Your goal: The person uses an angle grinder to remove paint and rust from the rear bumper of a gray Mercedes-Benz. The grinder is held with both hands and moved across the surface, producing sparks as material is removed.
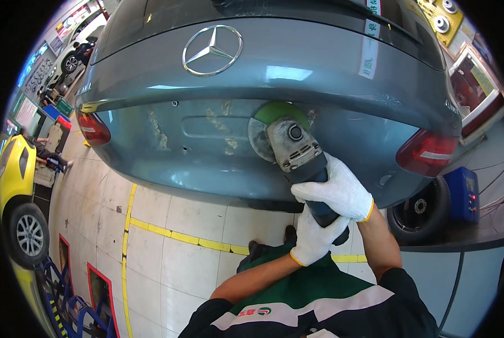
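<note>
A: That green-and-black work shirt [288, 279] hangs right below us. Could it cause trouble?

B: Perhaps, if leaning in let a fold reach the tool. The bare forearms [257, 280] beyond it would take any flying grit.

A: And the hands?

B: Both are gloved. The left hand's [315, 241] grip is clamped round the rear end of the angle grinder [301, 159]; the right hand's [340, 188] grip is wrapped round its body farther forward. Knit gloves might slip if the tool kicked.

A: What would make it kick?

B: The green disc [274, 112] sits at the car's recessed tailgate panel [131, 125], just under the overhanging lip [325, 96]. An edge snagging there could jerk it or gouge paint. Lingering on the rough patches [158, 132] could overheat or thin the metal.

A: What can't you make out?

B: The left fingers are mostly hidden, as is any power switch. The grinder's head covers part of the disc; I can't tell whether it is spinning or actually touching. The car's top is cut off, the yellow car [14, 174] at far left too, and the figure [50, 155] beside it is too small to read.
</note>
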`<state>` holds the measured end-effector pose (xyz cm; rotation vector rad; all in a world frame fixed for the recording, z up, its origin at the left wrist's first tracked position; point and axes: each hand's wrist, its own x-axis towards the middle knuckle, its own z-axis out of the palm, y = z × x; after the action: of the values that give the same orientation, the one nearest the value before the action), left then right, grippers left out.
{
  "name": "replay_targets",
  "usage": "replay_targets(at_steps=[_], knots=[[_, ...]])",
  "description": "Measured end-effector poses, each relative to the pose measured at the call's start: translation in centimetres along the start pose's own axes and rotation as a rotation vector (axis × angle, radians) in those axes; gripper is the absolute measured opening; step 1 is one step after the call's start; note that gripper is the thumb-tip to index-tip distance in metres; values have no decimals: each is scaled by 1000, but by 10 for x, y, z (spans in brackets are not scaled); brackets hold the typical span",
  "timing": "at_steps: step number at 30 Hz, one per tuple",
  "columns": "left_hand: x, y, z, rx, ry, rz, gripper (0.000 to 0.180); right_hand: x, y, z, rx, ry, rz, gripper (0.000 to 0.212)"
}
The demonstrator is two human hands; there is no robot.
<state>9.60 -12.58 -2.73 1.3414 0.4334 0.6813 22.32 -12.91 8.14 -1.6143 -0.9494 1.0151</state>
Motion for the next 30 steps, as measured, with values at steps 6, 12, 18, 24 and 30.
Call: replay_targets(at_steps=[6,12,18,24,30], knots=[[-1,0,14,-74,59,-13,54,4,2,-8,-112,-33,-44,70],[1,1,23,-120,87,-11,51,5,-2,-12,-102,-61,-18,69],[7,-2,22,-76,25,6,62,4,-10,-13,-128,-55,10,66],[1,0,27,-163,82,36,51,3,-8,-11,-151,-40,5,68],[0,3,24,-132,29,43,53,2,-7,-12,-168,-26,-9,71]])
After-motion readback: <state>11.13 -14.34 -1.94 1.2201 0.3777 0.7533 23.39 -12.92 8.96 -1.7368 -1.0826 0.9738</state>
